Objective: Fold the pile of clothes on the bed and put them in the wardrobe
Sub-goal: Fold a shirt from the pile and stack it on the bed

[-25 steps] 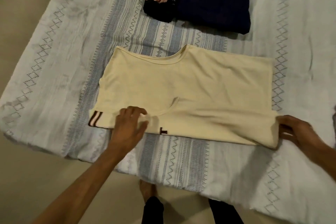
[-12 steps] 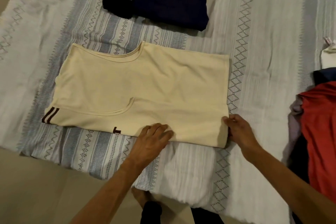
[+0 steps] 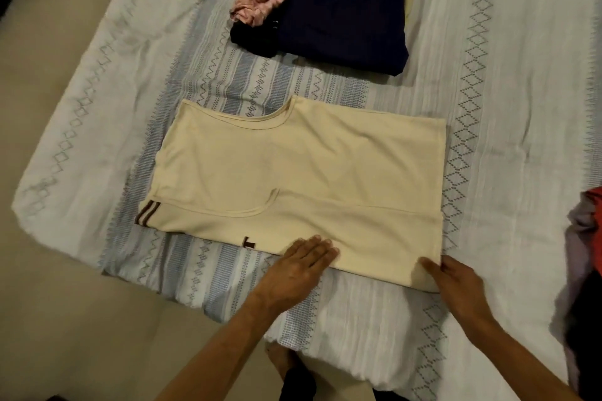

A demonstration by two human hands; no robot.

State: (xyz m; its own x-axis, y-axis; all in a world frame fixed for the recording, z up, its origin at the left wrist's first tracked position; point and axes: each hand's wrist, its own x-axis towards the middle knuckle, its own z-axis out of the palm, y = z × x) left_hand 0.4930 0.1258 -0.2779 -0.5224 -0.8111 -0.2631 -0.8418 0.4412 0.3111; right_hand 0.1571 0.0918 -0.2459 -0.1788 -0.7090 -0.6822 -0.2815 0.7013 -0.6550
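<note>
A cream cotton T-shirt with brown sleeve stripes [image 3: 303, 179] is lying partly folded near the bed's [image 3: 97, 127] front edge. The left hand [image 3: 301, 265] is pressing flat on the shirt's near hem, fingers straight. The right hand [image 3: 456, 283] is gripping the shirt's near right corner, thumb on top. A folded navy garment [image 3: 345, 10] and a crumpled pink cloth [image 3: 264, 0] are sitting toward the bed's far edge. Red and grey clothes [image 3: 586, 238] are lying at its right edge.
</note>
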